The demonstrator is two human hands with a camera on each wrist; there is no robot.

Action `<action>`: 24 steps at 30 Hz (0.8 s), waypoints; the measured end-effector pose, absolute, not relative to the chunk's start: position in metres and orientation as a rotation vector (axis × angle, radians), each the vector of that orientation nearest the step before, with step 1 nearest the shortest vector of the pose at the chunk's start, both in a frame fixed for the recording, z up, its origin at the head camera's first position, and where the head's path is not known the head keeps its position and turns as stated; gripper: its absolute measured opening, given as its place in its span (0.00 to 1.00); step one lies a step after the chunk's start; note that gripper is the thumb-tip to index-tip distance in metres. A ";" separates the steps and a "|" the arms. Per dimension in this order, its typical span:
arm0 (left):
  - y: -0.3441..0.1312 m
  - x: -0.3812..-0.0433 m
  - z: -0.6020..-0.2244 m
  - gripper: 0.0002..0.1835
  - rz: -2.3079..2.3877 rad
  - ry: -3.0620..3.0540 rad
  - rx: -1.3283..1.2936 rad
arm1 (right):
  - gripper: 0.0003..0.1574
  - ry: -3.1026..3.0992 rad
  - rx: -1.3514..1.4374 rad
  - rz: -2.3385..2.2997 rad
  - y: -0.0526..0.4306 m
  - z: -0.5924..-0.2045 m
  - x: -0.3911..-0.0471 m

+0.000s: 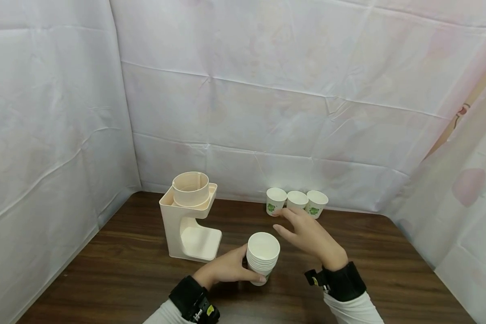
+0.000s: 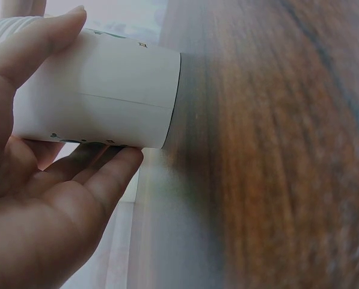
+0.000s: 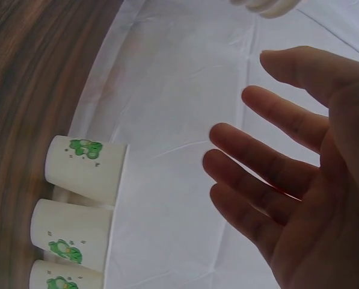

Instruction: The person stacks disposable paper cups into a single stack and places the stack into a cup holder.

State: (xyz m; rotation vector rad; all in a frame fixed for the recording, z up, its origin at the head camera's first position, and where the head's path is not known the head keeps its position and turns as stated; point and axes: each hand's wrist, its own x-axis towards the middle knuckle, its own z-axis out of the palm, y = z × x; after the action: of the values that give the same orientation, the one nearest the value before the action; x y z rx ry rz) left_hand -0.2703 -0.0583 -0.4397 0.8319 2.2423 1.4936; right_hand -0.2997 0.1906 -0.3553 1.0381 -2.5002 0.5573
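My left hand (image 1: 236, 266) grips a stack of nested white paper cups (image 1: 263, 252) from the left, thumb on the near side. In the left wrist view the stack (image 2: 107, 90) lies between thumb and fingers, its base close to the wooden surface; contact there is hard to tell. My right hand (image 1: 308, 231) hovers over the table to the right of the stack, fingers spread, holding nothing. The right wrist view shows that hand (image 3: 287, 162) apart from three single cups with green prints, the top one (image 3: 86, 168) nearest the top of that view.
Three paper cups stand in a row by the back curtain: left (image 1: 276, 201), middle (image 1: 297, 199), right (image 1: 317, 204). A cream-coloured holder (image 1: 172, 225) with a round open cylinder (image 1: 190, 189) on top stands at left on the dark wooden table (image 1: 117, 270). White curtains (image 1: 247, 112) surround the table.
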 end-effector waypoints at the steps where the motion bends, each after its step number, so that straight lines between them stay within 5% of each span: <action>1: -0.058 -0.270 -0.440 0.45 1.493 2.242 0.831 | 0.19 -2.498 1.038 0.560 0.190 -0.357 -0.302; 24: -0.058 -0.270 -0.439 0.45 1.500 2.248 0.800 | 0.19 -2.522 0.930 0.464 0.195 -0.372 -0.355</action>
State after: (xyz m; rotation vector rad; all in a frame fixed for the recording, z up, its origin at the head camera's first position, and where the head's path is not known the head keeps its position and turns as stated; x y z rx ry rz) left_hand -0.2696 -0.0578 -0.4390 0.8000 2.2475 1.4999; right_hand -0.3553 0.1949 -0.3719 0.9303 -2.5219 0.4644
